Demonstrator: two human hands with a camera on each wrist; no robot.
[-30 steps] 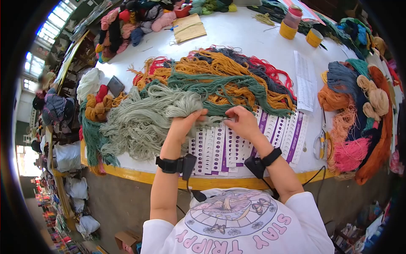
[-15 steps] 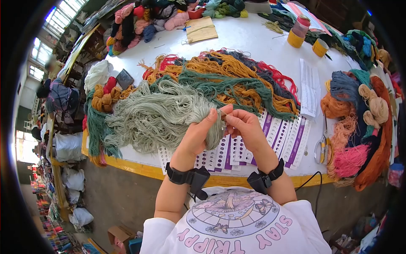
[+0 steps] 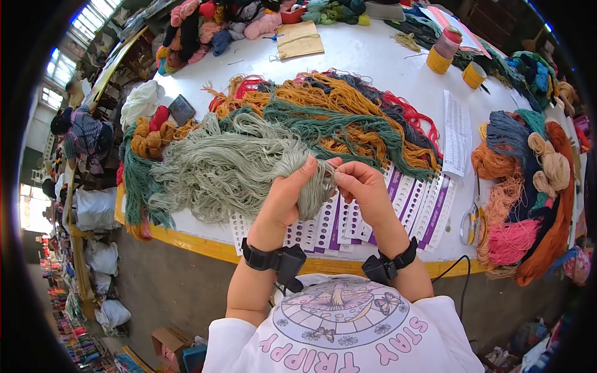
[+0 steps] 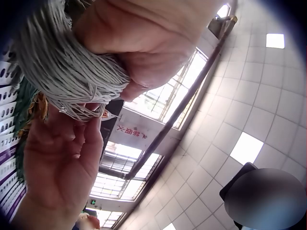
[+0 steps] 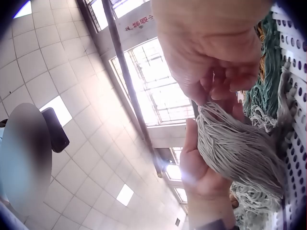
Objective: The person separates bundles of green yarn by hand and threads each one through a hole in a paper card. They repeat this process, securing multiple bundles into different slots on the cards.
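Grey-green yarn (image 3: 217, 165) lies in a large loose heap on the left half of the table. Its right end is gripped by my left hand (image 3: 283, 199), thumb on top and the strands bunched in the palm. My right hand (image 3: 367, 189) pinches a few strands at the tip of that bunch, close beside the left fingers. In the left wrist view the grey yarn (image 4: 67, 67) bends round in a thick bundle, with the right hand (image 4: 62, 158) at its end. The right wrist view shows the bundle (image 5: 240, 148) fanning out from the right hand's fingertips, the left hand (image 5: 206, 172) behind it.
Mustard yarn (image 3: 348, 99) and green yarn (image 3: 336, 121) lie behind the hands. Punched white-and-purple cards (image 3: 336, 224) line the front edge. Scissors (image 3: 469, 225) lie at the right beside coloured skeins (image 3: 513, 239). A paper sheet (image 3: 456, 133), tape rolls (image 3: 474, 75) and cardboard (image 3: 298, 40) are farther back.
The hands, apart a second ago, have come together at the end of the grey yarn. The left thumb now lies over the bunch, and the right fingers have closed on its tip.
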